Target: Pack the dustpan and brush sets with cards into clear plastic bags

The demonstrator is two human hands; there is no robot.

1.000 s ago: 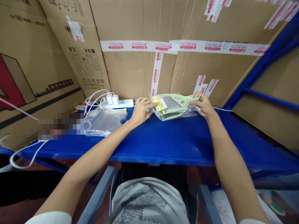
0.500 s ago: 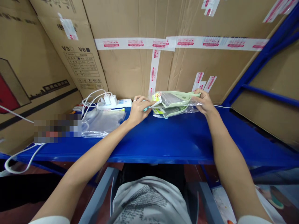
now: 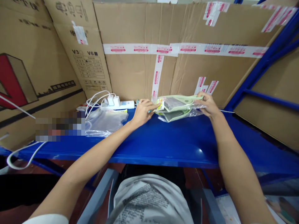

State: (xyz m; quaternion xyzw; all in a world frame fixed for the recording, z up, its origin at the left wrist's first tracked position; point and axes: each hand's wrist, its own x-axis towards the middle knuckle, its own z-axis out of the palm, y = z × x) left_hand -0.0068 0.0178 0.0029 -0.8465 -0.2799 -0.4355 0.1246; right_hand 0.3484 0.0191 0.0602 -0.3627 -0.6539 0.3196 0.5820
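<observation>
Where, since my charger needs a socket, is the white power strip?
In the head view, the power strip lies left of the left hand, behind the clear bags.

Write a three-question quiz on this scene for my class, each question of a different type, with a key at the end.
1. Multiple choice: which hand grips the handle end of the wrapped pale green tools?
A) left
B) right
C) neither

2. True or false: clear plastic packaging lies on the blue table, to the left of the person's left hand.

3. Fill the gap: the white plugs sit in a white ____.

Key: 1. B, the right hand; 2. True; 3. power strip.
</observation>
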